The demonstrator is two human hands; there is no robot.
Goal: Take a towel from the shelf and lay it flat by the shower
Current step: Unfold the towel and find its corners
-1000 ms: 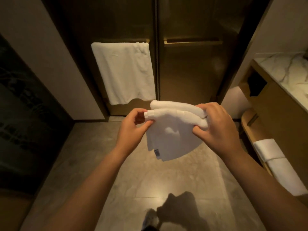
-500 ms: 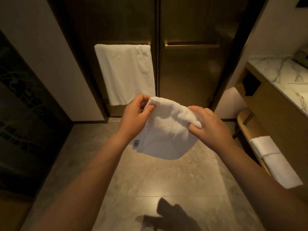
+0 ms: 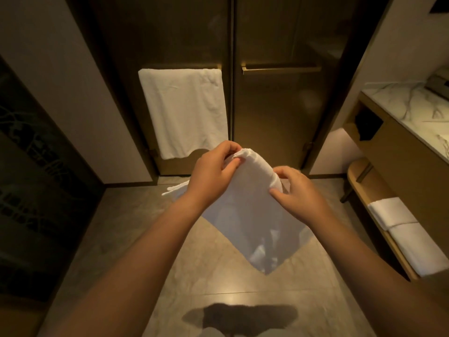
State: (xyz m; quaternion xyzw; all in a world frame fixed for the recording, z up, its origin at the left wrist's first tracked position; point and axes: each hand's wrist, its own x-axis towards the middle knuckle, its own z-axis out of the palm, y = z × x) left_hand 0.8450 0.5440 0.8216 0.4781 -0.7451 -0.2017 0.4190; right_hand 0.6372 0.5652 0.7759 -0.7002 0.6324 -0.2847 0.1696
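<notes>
A white towel [image 3: 252, 220] hangs partly unfolded in the air in front of me, above the tiled floor. My left hand [image 3: 213, 176] pinches its top edge near one corner. My right hand [image 3: 296, 193] grips the same top edge a little to the right and lower. The towel's free lower corner points down at the floor, and a flap sticks out to the left behind my left wrist. The glass shower doors [image 3: 274, 113] stand straight ahead. The low wooden shelf [image 3: 371, 190] is at the right.
Another white towel [image 3: 184, 110] hangs on the left shower door's bar. Two folded white towels [image 3: 408, 234] lie on the shelf under a marble counter [image 3: 418, 110]. A dark patterned panel [image 3: 36, 181] runs along the left. Grey floor tiles [image 3: 136, 229] spread between them.
The folded towel has opened and dropped into a much larger hanging sheet. Both hands have shifted along its top edge, my left hand rising slightly.
</notes>
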